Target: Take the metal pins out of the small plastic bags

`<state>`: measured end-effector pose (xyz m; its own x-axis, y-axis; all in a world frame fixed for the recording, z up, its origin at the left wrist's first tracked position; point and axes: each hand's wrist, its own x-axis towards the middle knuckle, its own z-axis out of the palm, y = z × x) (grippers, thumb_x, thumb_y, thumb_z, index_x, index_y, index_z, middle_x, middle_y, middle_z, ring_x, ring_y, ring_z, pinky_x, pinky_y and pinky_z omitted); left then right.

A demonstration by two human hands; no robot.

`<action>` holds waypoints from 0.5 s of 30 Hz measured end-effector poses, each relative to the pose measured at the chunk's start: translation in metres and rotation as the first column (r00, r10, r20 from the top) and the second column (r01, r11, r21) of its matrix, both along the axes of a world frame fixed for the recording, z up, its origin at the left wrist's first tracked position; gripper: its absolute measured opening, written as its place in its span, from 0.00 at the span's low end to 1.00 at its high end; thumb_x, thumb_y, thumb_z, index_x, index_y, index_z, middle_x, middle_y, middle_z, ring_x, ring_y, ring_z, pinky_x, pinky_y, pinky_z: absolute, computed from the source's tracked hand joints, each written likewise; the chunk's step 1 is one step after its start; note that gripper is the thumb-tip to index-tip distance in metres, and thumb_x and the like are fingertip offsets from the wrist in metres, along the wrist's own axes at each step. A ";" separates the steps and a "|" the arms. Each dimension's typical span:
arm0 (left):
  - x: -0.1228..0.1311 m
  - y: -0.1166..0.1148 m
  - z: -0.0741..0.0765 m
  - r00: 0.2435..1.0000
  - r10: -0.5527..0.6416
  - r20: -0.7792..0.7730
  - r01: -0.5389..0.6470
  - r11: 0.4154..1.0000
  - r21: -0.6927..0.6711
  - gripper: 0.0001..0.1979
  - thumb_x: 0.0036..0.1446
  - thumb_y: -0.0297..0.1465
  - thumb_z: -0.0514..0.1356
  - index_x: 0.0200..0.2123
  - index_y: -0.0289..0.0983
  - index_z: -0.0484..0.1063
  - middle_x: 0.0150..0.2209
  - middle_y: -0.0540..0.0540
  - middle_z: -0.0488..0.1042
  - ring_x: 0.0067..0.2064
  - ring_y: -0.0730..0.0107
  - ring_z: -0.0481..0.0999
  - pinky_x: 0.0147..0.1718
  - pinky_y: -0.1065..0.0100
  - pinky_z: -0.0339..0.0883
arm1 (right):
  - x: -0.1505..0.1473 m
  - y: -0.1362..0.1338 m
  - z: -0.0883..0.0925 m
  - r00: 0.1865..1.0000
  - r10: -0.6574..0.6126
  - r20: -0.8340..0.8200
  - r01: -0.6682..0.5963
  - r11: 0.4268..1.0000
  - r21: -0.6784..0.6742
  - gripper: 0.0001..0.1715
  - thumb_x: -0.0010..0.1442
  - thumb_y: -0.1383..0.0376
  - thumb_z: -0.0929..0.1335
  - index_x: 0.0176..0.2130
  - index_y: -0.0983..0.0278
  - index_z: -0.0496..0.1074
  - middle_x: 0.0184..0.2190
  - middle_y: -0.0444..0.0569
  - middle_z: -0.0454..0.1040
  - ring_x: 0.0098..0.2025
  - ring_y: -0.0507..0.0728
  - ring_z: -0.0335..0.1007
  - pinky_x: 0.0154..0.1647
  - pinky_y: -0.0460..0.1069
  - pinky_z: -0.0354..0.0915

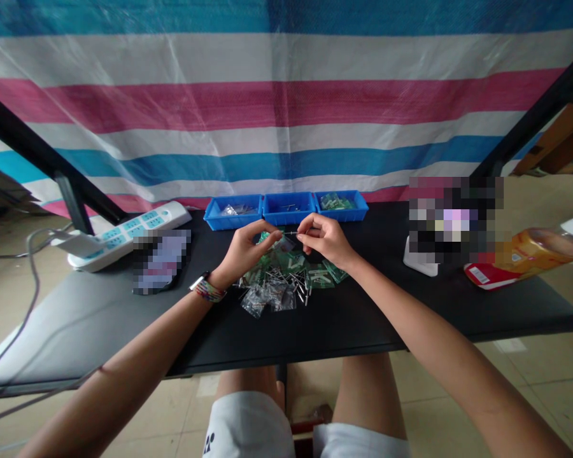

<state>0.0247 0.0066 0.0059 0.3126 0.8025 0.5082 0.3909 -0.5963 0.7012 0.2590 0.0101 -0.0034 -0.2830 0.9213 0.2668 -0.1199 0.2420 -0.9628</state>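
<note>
- Two bare forearms reach in from the lower corners and slant inward over the black bench [363,324], bringing the hands close together, well short of touching.
- Left hand [248,249]: wrist slightly bent, back of the hand outward, thumb and index finger arched with a gap behind their tips; these tips close together at the left end of a thin rod [290,233], pinching it. A woven band [209,291] circles the wrist.
- Right hand [328,238]: fingers curled, thumb and index finger closed on the rod's right end, the other fingers folded loosely beneath.
- The rod lies roughly level between the hands, above a heap of green packets [319,276], clear packets [256,303] and loose metal pins [302,294].
- Both rod ends are covered by the fingertips, so its full length and shape cannot be told.
- The left hand hides part of the heap, and glare blurs what the clear packets contain.
- Contents of the left blue bin [232,223] are hard to make out.
- Blocky pixels mask a flat object [162,261] on the left and something beside the bottle [537,251], whose cap nears the picture's right edge.
</note>
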 end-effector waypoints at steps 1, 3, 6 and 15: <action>0.000 0.000 0.000 1.000 -0.007 -0.002 0.007 1.000 -0.004 0.18 0.69 0.47 0.65 0.35 0.38 0.80 0.35 0.45 0.83 0.38 0.63 0.81 0.43 0.63 0.75 | 0.000 0.000 0.000 1.000 -0.002 0.001 0.002 1.000 0.002 0.16 0.54 0.57 0.79 0.34 0.61 0.73 0.27 0.40 0.74 0.23 0.50 0.71 0.25 0.47 0.71; 0.001 -0.001 0.000 1.000 -0.022 -0.007 0.022 1.000 -0.016 0.19 0.70 0.47 0.64 0.34 0.38 0.80 0.35 0.45 0.83 0.37 0.64 0.80 0.42 0.64 0.74 | 0.000 0.000 -0.001 1.000 0.001 0.000 -0.001 1.000 0.000 0.15 0.54 0.58 0.78 0.33 0.62 0.73 0.26 0.41 0.74 0.23 0.50 0.71 0.25 0.47 0.70; 0.000 -0.002 0.005 0.998 -0.051 -0.044 0.050 0.998 -0.024 0.20 0.72 0.46 0.61 0.35 0.37 0.80 0.35 0.44 0.83 0.37 0.64 0.79 0.41 0.64 0.72 | 0.000 0.001 -0.001 1.000 0.013 -0.012 -0.013 1.000 -0.006 0.15 0.53 0.58 0.79 0.32 0.62 0.73 0.24 0.40 0.73 0.22 0.50 0.71 0.25 0.47 0.69; -0.044 0.007 0.037 0.884 -0.258 -0.390 0.134 0.939 -0.317 0.23 0.66 0.48 0.63 0.27 0.36 0.72 0.22 0.53 0.63 0.25 0.75 0.60 0.25 0.70 0.52 | 0.005 0.026 -0.006 0.930 -0.352 -0.111 0.351 0.936 -0.023 0.14 0.51 0.58 0.78 0.30 0.62 0.73 0.24 0.39 0.73 0.21 0.49 0.71 0.23 0.45 0.71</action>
<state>-0.0189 0.0140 0.0433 0.6119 0.7884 0.0629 0.5795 -0.5010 0.6428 0.2642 0.0366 -0.0091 0.0905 0.9570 0.2758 -0.1345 0.2861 -0.9487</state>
